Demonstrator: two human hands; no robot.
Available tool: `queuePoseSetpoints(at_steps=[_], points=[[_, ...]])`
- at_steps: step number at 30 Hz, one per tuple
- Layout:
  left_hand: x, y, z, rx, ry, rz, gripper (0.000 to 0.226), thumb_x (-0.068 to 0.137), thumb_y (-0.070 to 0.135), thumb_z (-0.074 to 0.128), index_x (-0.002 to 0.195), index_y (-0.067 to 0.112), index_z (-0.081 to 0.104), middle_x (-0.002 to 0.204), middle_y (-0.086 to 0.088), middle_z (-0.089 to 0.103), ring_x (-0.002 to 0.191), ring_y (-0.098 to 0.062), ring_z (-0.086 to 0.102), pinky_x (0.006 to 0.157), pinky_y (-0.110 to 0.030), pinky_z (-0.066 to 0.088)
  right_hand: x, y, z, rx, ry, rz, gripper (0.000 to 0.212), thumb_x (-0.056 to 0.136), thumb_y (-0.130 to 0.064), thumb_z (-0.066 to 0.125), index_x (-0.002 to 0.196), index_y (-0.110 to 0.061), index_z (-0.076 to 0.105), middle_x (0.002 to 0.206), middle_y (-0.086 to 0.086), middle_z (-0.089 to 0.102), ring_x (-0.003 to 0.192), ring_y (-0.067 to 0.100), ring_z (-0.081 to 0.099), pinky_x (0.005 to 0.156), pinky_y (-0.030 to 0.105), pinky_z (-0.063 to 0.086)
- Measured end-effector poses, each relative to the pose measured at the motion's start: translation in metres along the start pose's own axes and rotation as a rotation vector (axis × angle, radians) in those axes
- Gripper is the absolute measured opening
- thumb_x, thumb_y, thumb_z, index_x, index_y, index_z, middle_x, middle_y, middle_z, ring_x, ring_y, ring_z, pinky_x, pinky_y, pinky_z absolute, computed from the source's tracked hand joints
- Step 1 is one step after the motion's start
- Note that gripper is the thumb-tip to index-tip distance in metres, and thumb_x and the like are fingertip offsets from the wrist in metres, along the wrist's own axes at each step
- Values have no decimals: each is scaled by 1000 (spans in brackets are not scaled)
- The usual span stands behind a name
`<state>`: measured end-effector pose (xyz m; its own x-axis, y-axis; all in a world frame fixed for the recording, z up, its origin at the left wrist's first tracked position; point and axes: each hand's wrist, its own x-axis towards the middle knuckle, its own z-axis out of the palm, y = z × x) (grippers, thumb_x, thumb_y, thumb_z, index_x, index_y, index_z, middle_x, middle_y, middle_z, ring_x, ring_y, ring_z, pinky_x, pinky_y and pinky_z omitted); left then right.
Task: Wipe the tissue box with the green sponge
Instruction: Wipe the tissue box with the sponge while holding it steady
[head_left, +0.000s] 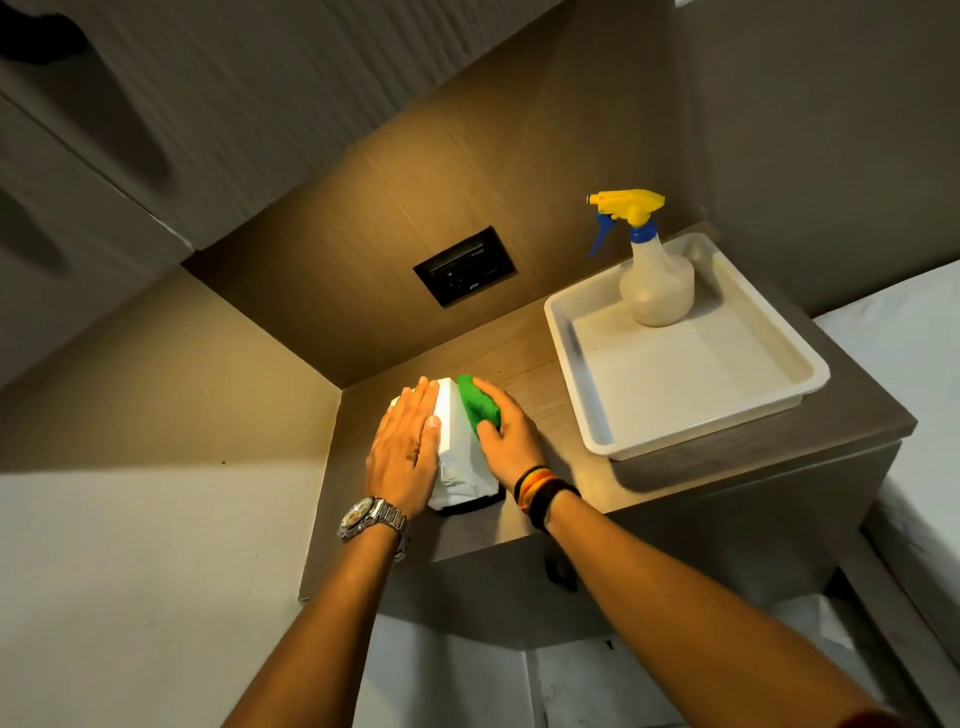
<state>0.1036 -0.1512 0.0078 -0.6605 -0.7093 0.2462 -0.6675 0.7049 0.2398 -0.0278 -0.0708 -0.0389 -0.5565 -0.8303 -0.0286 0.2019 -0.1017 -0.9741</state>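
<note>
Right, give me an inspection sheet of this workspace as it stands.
Surface: wooden cabinet top, lit from above.
Job's things: white tissue box on the top; green sponge pressed against its right side.
Clutter: white tray to the right, with a spray bottle standing in it.
Hands: left hand flat on the box; right hand holding the sponge.
Cables: nothing seen.
Surroundings: dark socket panel on the back wall; wristwatch on the left wrist, bands on the right.
</note>
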Motion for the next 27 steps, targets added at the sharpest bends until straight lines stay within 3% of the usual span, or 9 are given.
queuePoseSetpoints(at_steps=[4,8,15,22,24,27], points=[[2,-2,1,4,-12,1,55,103,43,22,156,27,24,162,9,22,150,-7,14,123,-33,12,-4,-20,13,15,-26,-137,62,89,7,44,142,-25,48,153,-1,44,141,17,40,113,46,40],[1,1,-3,10,-14,6,54,103,42,22,156,28,24,163,6,25,151,-10,16,122,-31,10,-55,6,13,-63,-26,-229,67,87,6,46,145,-27,44,157,-3,38,146,11,32,116,40,36],[1,5,-5,34,-25,10,56,102,40,22,156,24,25,163,2,25,151,-17,19,124,-35,11,-27,7,7,-72,39,-115,68,89,6,46,148,-26,40,159,-5,32,146,17,30,113,50,39],[0,6,-5,24,-16,15,57,102,40,24,156,22,27,162,1,26,151,-16,19,123,-33,9,-77,41,19,-354,1,-265,93,88,1,47,151,-51,2,159,-34,-8,152,8,-8,118,62,18],[0,8,-7,36,-29,5,58,101,40,24,156,21,26,163,0,25,151,-18,19,123,-34,9,-88,47,19,-329,10,-256,92,88,4,46,152,-47,5,161,-31,-4,150,2,-9,120,58,17],[1,13,-9,46,-51,-7,60,100,39,21,156,20,25,163,-1,24,151,-19,18,123,-33,7,-78,29,19,-206,50,-126,83,89,4,45,154,-40,18,164,-18,11,152,9,5,121,51,23]])
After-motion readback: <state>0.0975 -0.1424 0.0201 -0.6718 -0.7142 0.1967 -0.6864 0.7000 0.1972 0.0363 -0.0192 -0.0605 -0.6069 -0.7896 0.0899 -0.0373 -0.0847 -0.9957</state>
